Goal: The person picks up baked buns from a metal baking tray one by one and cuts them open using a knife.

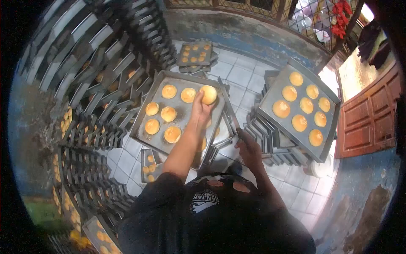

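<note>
your left hand (202, 109) gripped a round golden bun (209, 95) over the far right part of the middle tray (185, 112). your right hand (249, 149) was closed round the dark handle of a thin tool (240, 131) just beside that tray; its far end was hard to tell. other buns (168, 114) sat spaced on the middle tray. to your right, nine buns lay on the right tray (270, 95), atop stacked trays (270, 142).

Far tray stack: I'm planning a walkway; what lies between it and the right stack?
Only white floor tiles show between far stack and right stack in the head view.
</note>
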Available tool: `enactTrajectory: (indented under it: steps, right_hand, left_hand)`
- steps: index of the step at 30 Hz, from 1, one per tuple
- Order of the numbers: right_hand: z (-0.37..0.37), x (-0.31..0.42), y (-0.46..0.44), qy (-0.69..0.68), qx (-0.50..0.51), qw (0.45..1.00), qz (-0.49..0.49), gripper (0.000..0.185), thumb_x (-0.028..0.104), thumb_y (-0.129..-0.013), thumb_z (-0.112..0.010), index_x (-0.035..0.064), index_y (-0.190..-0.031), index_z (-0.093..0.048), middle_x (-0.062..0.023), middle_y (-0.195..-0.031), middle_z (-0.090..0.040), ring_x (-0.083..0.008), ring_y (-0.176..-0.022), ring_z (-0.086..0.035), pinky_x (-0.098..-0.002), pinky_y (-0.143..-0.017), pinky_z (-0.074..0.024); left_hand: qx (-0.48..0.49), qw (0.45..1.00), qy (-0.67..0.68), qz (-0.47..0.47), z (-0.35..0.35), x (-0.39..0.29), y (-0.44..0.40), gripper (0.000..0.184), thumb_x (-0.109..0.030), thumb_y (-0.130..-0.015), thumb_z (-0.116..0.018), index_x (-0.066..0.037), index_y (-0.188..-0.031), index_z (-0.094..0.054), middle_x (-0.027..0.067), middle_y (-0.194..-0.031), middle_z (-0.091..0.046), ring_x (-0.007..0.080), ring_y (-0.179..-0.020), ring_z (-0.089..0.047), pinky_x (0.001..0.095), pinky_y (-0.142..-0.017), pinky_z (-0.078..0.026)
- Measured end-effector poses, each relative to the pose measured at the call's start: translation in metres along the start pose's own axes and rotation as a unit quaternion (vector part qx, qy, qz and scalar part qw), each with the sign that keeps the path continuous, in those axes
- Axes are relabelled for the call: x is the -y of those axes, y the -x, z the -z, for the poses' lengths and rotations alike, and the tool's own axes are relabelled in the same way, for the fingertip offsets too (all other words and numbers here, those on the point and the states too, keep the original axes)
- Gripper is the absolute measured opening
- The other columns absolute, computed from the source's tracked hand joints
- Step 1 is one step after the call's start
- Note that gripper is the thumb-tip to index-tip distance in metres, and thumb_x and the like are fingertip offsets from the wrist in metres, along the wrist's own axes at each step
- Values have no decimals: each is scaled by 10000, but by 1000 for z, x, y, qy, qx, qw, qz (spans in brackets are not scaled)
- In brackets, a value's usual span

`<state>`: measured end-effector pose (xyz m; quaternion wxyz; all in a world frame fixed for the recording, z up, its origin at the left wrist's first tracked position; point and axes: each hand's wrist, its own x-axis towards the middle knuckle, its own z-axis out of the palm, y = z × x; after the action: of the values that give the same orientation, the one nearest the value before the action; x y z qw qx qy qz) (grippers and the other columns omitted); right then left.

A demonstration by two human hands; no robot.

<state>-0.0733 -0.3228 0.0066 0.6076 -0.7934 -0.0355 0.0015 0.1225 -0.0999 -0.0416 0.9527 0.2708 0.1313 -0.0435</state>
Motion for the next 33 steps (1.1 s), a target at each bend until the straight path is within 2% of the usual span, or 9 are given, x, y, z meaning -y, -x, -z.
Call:
enactTrajectory:
  steps: [5, 7, 8, 14, 24, 28, 30, 31, 33]
  right_hand:
    - [-18, 33, -7, 6, 38, 993, 110, 418, 95, -994, -594, 61, -1406, -535, -90, -825, -667, -159, -767, -629, -301, -701, -496]
    - [-26, 40, -4, 61, 59, 993, 83, 408, 98, -1005, -573, 44, -1406, -523, -119, -823, -671, -177, -751, -647, -319, -697, -506]
    - [-32, 35, -2, 53, 50, 991, 108, 412, 100, -1002, -579, 36, -1404, -520, -131, -827, -676, -188, -745, -655, -327, -699, -511]
    - [-47, 21, 8, 71, 38, 986, 149, 425, 98, -986, -601, 4, -1392, -518, -171, -839, -680, -205, -735, -665, -340, -708, -518]
    - [-61, 27, 20, 88, -11, 974, 209, 437, 66, -960, -614, -12, -1379, -523, -211, -928, -679, -298, -773, -679, -371, -720, -519]
    - [-67, 38, 0, 98, 19, 990, 95, 418, 69, -966, -602, -17, -1367, -526, -233, -933, -669, -312, -790, -682, -382, -724, -518]
    - [-70, 39, -7, 76, 17, 988, 135, 433, 127, -978, -543, 38, -1400, -499, -277, -1211, -631, -430, -1128, -624, -468, -916, -515]
    - [-69, 39, -5, 76, 17, 988, 136, 433, 127, -978, -543, 38, -1400, -499, -277, -1211, -631, -430, -1128, -624, -468, -916, -515]
    - [-65, 38, 6, 127, 19, 983, 132, 401, 92, -983, -578, -39, -1357, -514, -267, -912, -637, -341, -809, -675, -389, -726, -513]
  left_hand:
    - [-89, 987, 134, -4, -16, -23, 28, 470, -539, -938, -627, -150, -1201, -610, 67, -1142, -678, 267, -1106, -640, 481, -983, -509]
    - [-80, 983, 167, -1, -23, -30, 36, 480, -604, -883, -660, -157, -1055, -672, 45, -965, -703, 241, -889, -663, 412, -830, -533]
    - [-105, 981, 165, 18, -26, -33, 42, 462, -607, -886, -652, -150, -951, -682, 41, -844, -677, 239, -777, -635, 389, -732, -525]
    - [-18, 987, 158, -26, -3, -41, 40, 434, -578, -901, -648, -145, -913, -669, 40, -784, -646, 205, -712, -611, 332, -615, -504]
    - [-37, 985, 171, 5, -11, -46, 51, 390, -566, -883, -670, -181, -945, -651, 6, -779, -631, 194, -688, -601, 322, -592, -465]
    - [1, 988, 154, 25, -15, -31, 60, 376, -517, -922, -642, -142, -938, -655, 44, -782, -636, 197, -699, -612, 315, -569, -504]
    - [2, 984, 175, 36, -16, -28, 60, 348, -490, -926, -648, -142, -941, -655, 47, -760, -624, 191, -669, -614, 313, -577, -510]
    - [3, 984, 175, 36, -16, -32, 57, 348, -490, -926, -648, -142, -941, -655, 47, -760, -624, 191, -669, -614, 313, -577, -510]
    - [-54, 984, 169, 15, -13, -44, 52, 328, -474, -918, -665, -146, -938, -663, 37, -755, -638, 188, -653, -621, 316, -585, -517]
